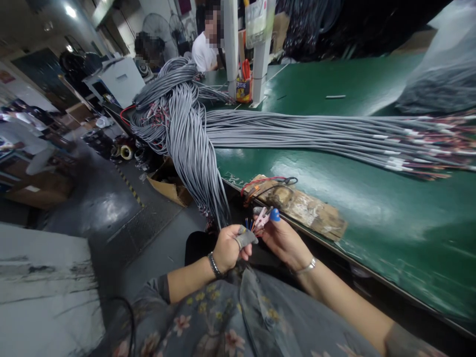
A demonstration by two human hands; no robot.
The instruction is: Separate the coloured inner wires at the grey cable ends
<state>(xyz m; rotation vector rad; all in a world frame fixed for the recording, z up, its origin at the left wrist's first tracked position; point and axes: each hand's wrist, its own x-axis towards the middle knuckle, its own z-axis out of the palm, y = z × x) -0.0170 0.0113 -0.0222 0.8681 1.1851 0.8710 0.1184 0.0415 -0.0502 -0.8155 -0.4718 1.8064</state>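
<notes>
My left hand (229,247) is closed near my lap, its thumb wrapped in grey. It pinches the end of a cable, and several thin coloured wires (249,224) fan out above its fingertips. Close beside it, my right hand (284,243) is closed on a small pale pink clip-like tool (262,218), with a blue cover on its thumb. The tool is right at the wires; whether its jaws touch them I cannot tell. A thick bundle of grey cables (191,144) hangs over the table edge just beyond my left hand.
A worn wooden board (305,210) with red and black leads lies along the edge of the green table (375,198). More grey cables (297,130) stretch across it, stripped ends at right. A post (262,54) carries a tool holder (244,89). Another person (204,49) sits behind.
</notes>
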